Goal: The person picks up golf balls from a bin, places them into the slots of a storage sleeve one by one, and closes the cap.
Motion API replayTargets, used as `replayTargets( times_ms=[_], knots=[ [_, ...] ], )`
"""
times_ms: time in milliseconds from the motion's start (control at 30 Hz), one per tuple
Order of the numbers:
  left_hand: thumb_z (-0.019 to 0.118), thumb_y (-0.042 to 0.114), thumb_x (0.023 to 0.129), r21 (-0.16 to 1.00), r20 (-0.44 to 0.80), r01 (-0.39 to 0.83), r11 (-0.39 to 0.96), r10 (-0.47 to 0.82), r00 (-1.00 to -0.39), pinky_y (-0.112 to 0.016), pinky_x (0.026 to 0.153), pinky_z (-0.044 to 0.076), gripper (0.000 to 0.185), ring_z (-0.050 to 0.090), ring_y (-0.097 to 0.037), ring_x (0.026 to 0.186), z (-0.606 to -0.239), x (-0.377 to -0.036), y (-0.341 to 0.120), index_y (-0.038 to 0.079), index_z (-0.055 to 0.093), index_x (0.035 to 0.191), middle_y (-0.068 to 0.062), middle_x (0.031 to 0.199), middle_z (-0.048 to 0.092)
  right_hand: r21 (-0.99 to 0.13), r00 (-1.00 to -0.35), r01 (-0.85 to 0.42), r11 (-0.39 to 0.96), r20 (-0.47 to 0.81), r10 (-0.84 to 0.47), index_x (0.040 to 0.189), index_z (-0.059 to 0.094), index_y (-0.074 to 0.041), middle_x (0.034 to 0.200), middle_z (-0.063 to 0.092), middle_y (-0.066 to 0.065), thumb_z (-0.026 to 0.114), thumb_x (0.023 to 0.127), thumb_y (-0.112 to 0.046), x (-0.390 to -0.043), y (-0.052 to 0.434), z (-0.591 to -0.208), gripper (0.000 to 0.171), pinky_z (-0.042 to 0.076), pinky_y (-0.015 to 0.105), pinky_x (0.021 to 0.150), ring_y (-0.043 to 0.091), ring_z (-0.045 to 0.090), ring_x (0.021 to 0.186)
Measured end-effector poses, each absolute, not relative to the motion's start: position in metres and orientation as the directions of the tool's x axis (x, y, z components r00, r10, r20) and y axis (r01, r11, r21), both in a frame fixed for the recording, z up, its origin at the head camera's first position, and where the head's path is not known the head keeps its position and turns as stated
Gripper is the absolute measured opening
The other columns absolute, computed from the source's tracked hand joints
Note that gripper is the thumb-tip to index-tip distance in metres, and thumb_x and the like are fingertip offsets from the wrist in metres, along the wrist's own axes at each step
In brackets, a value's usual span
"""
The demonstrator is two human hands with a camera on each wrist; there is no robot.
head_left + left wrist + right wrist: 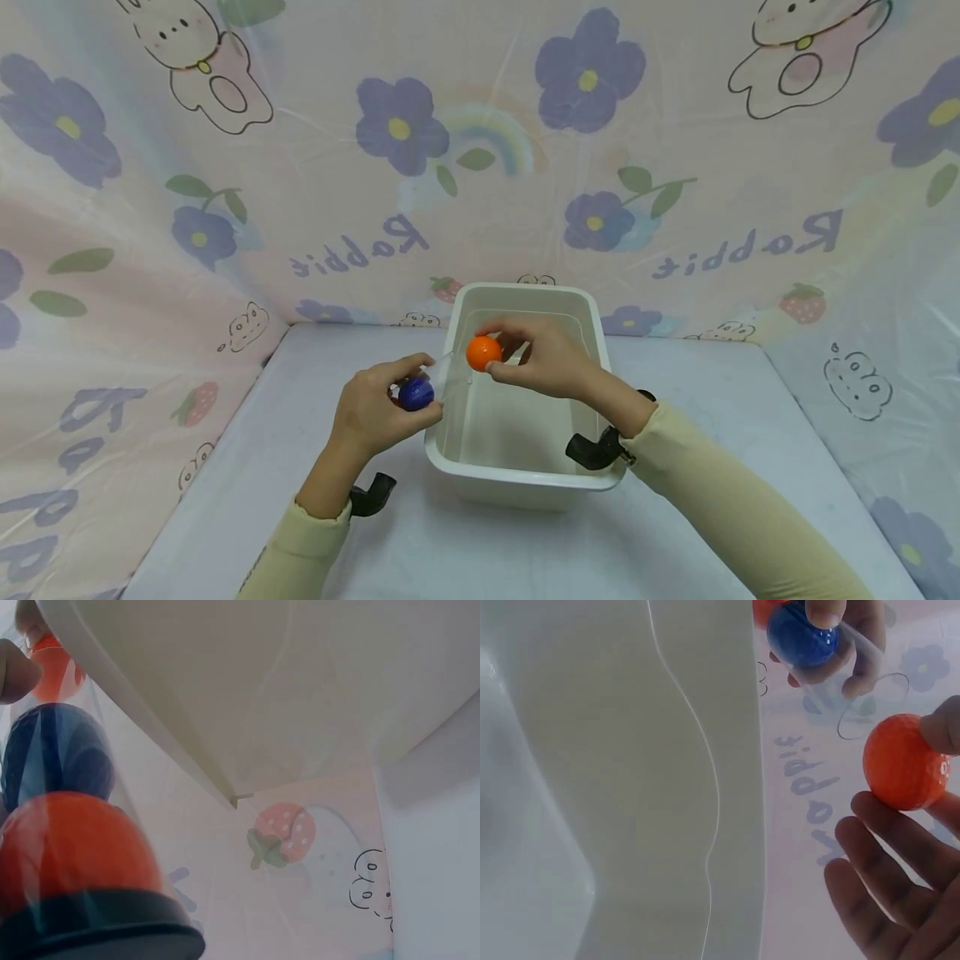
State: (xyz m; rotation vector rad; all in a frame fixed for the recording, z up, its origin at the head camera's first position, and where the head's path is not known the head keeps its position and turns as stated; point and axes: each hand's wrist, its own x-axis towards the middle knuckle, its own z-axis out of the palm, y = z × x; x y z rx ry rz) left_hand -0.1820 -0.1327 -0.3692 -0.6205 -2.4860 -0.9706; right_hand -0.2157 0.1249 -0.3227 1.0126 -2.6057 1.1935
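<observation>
Head view: the right hand (547,358) pinches an orange ball (483,352) over the white tub (525,487); the left hand (375,412) curls round a clear tube (438,375) holding a blue ball (416,393).

Left wrist view: 2 balls sit stacked inside the tube.

Right wrist view: thumb and fingertips (870,810) pinch the orange ball beside the tub's rim.

I count 2 orange balls: 1 pinched in the right hand (547,358) – orange ball (483,352) – and 1 more inside the clear tube (442,375) held by the left hand (375,412), below the grip per left wrist cam. 1 blue ball (416,393) at the grip. 1 white tub (525,483) under the right hand. 2 hands.
</observation>
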Motion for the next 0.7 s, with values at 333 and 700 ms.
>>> replayTargets(
  times_ms=[333, 700],
  knots=[
    [0.081, 0.028, 0.066, 0.506, 0.533, 0.564, 0.653, 0.277, -0.800, -0.017, 0.053, 0.051, 0.048, 0.066, -0.011, 0.067, -0.3685, -0.1825, -0.1309, 0.014, 0.070, 0.111, -0.003, 0.090, 0.074, -0.605, -0.728, -0.655, 0.452, 0.346, -0.592, 0.115, 0.066, -0.019, 0.092, 0.071, -0.006, 0.070, 0.079, -0.018, -0.2133, 0.1177, -0.3210, 0.036, 0.055, 0.024, 0.060, 0.013, 0.064, 0.078],
    [0.082, 0.032, 0.066, 0.468, 0.559, 0.588, 0.660, 0.294, -0.775, -0.018, 0.055, 0.053, 0.049, 0.066, -0.011, 0.066, -0.3656, -0.1813, -0.1270, 0.014, 0.071, 0.110, -0.003, 0.090, 0.075, -0.567, -0.696, -0.690, 0.450, 0.347, -0.629, 0.117, 0.065, -0.016, 0.094, 0.071, -0.005, 0.071, 0.079, -0.018, -0.2126, 0.1157, -0.3212, 0.038, 0.054, 0.022, 0.059, 0.006, 0.063, 0.079]
  ],
)
